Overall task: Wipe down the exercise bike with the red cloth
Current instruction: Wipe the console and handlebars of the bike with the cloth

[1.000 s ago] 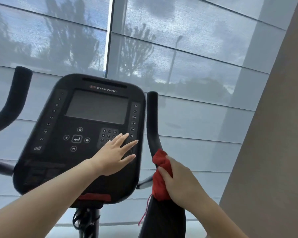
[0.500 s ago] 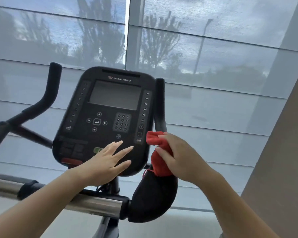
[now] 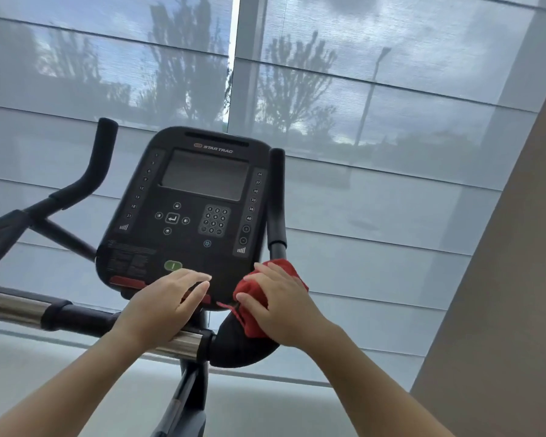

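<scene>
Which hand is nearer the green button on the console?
Left. The left hand lies just below the green button, fingertips close under it. The right hand is farther right, pressing the red cloth on the handlebar.

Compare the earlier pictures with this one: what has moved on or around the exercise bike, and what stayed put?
The right hand slid the red cloth down the right handlebar to its lower bend. The left hand dropped from the keypad to the console's bottom edge. The view also pulled back. Unchanged: right hand grips the cloth, left hand open and flat.
</scene>
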A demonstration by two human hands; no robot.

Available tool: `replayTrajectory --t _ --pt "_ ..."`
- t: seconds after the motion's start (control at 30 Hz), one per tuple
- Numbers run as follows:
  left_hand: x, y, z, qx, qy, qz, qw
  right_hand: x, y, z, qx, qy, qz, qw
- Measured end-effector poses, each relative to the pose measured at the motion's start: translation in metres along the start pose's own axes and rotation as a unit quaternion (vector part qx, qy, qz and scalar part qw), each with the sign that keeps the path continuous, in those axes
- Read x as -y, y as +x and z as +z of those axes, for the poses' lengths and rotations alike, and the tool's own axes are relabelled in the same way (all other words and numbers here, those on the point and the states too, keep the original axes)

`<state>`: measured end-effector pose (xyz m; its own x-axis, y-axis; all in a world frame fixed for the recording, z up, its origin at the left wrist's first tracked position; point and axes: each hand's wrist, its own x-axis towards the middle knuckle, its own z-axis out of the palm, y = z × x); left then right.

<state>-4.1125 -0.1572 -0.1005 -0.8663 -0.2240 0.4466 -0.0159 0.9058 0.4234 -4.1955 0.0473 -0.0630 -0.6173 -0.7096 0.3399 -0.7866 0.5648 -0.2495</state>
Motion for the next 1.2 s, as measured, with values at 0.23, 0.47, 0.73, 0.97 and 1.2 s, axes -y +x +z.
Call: replayTrajectory --t 0.23,0.47,0.73,0.97,1.2 --pt "-0.002 -0.003 -0.004 0.021 0.008 -0.026 0.999 0.005 -0.002 0.017 -0.055 0.014 0.036 0.998" --pt "-0.006 -0.004 -0.007 0.025 0.006 -0.044 0.999 0.008 0.009 0.011 -0.052 0.0 0.08 0.995" --pt "-0.007 -0.006 -0.009 0.008 -0.003 -0.052 0.999 0.021 -0.029 0.033 -0.101 0.025 0.077 0.992" --pt "-0.009 -0.009 -0.009 -0.013 -0.009 -0.06 0.998 0.017 0.001 0.018 -0.09 0.004 0.091 0.992" --pt "-0.009 -0.007 -0.009 -0.058 -0.032 -0.061 0.996 0.018 -0.032 0.035 -0.12 0.051 0.051 0.99"
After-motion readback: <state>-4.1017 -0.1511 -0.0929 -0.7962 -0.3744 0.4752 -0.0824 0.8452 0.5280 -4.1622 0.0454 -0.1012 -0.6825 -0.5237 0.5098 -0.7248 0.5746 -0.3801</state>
